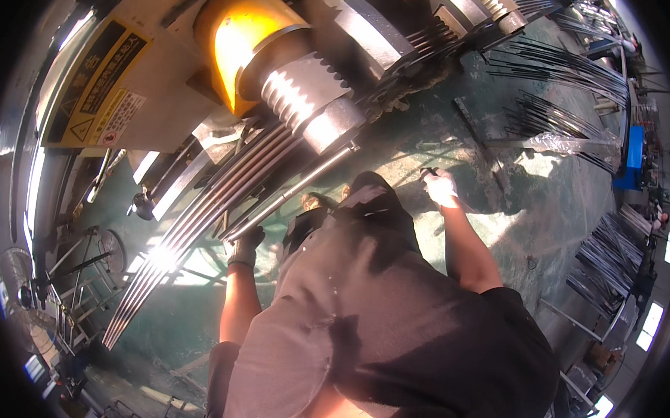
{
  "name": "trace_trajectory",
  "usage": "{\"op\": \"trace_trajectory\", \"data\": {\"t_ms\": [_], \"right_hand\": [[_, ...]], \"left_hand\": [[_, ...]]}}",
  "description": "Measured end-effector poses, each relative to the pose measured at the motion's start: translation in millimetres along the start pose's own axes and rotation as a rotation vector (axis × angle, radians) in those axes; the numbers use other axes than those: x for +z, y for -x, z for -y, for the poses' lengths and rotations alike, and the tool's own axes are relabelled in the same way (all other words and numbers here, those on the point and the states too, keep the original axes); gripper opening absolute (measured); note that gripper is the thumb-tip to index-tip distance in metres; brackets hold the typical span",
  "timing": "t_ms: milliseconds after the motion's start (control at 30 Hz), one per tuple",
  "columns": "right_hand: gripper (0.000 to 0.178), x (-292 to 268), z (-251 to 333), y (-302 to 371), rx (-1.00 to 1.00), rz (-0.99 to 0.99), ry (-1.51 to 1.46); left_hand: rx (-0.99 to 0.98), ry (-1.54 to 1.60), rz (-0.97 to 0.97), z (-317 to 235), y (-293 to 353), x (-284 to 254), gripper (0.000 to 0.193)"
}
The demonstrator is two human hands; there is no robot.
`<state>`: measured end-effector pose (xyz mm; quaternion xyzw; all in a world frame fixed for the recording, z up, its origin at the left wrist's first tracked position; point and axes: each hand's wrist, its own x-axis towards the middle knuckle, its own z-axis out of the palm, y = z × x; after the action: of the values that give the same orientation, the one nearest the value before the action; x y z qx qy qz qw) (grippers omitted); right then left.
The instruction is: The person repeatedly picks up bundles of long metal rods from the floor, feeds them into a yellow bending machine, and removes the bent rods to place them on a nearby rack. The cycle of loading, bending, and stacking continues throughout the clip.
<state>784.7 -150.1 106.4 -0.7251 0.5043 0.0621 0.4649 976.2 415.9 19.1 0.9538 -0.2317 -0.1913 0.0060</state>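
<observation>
Main risk from here: rod (295, 190) slips or swings. Only the left hand (245, 248) is on it, at the near-left end as far as I can see. Far-right end sits at or just beside the ribbed metal shaft (310, 96); can't tell if it's touching or supported. If nothing carries that end, one-handed hold is the weak point: it could dip, or drop to the floor (158, 324) by the feet.

Second: pinch. If the shaft turns or the rod shifts, fingers could get caught between the rod and the tube bundle (208, 196), which runs roughly parallel on the left. Loose shirt (391, 301) is another snag candidate if the body leans in. Yellow-and-black warning label (93, 86) on the machine, far left. Also a dark bar (479, 137) lying on the floor, far right: trip hazard if stepping that way.

Where it lies: rod slants from the left hand up and right to the shaft, between the bundle and the body. Yellow cover (245, 41) is beyond it, far side.

Hands: left looks closed around the rod end, grip detail in shadow. Right hand (440, 187) is out to the right, well apart from the rod; something dark at its fingertips, could be an object or the glove, can't tell. Glare there.
</observation>
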Motion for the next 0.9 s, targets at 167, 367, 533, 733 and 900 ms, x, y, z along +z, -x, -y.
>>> {"op": "trace_trajectory", "data": {"t_ms": [167, 367, 533, 733, 900], "right_hand": [[0.039, 1, -29, -15, 0.013, 0.209, 0.292], [0.048, -5, -31, -100, 0.066, 0.496, 0.629], [0.046, -35, 42, -173, -0.089, 0.366, 0.409], [0.034, -57, 78, -195, -0.031, 0.227, 0.083], [0.039, -53, -7, -180, 0.007, 0.241, 0.255]], "left_hand": [[-0.245, -0.036, -0.023, -16, -30, -19, 0.034], [-0.404, 0.005, -0.001, -56, -8, -22, 0.034], [-0.433, 0.132, 0.053, -142, 8, -12, 0.034], [-0.362, 0.350, 0.060, -208, -9, -10, 0.034], [-0.413, 0.583, -0.008, -184, -27, -20, 0.034]]}}
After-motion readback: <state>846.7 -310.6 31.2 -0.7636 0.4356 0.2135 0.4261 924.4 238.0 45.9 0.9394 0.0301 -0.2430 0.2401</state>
